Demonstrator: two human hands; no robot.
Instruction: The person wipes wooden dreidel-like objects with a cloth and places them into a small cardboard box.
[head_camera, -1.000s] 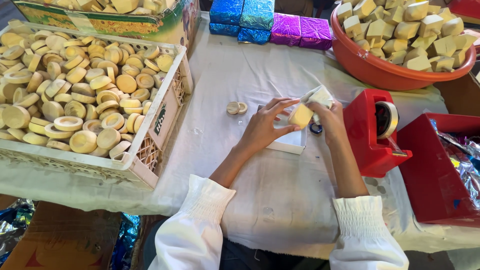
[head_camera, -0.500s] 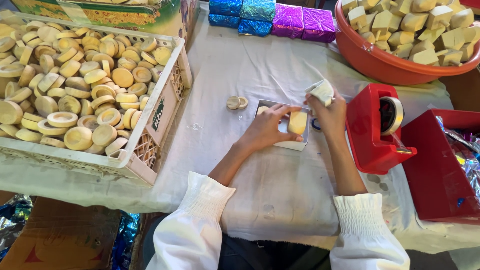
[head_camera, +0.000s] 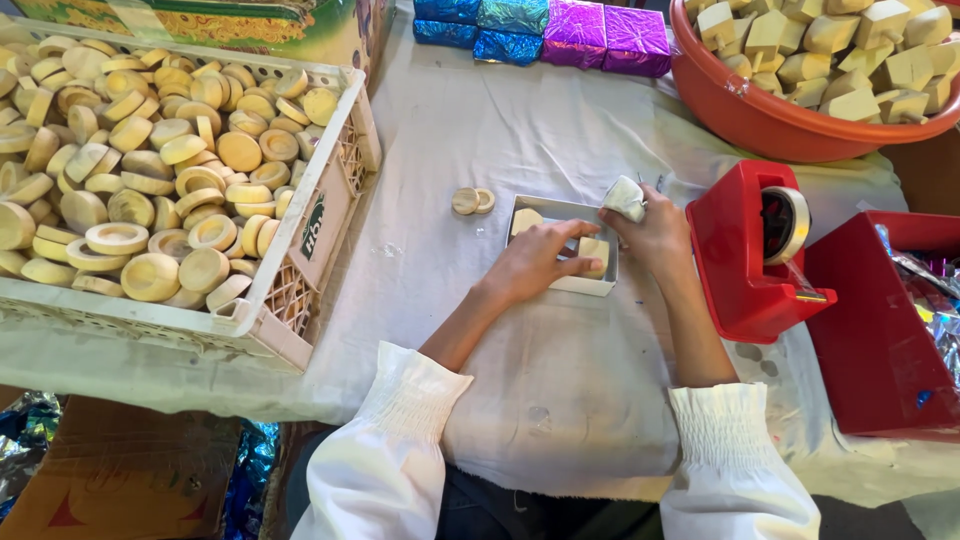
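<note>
A small shallow metal tray (head_camera: 560, 285) lies on the white cloth in front of me. My left hand (head_camera: 535, 262) rests over it, fingers pressing a pale yellow soap block (head_camera: 595, 250) down into the tray. A second pale piece (head_camera: 525, 220) lies in the tray's far left corner. My right hand (head_camera: 655, 232) sits at the tray's right end, closed around a small white rag (head_camera: 626, 196). Two round soap discs (head_camera: 471, 201) lie just beyond the tray.
A white crate (head_camera: 325, 215) of round soap discs stands at the left. At the right are a red tape dispenser (head_camera: 765, 250) and a red bin (head_camera: 880, 330) with foil. An orange basin (head_camera: 770, 115) of soap blocks and shiny wrapped packs (head_camera: 560, 30) sit at the back.
The soap block, held up between both hands a second ago, has come down into the metal tray. My left hand now presses it there, and my right hand has moved aside with the rag.
</note>
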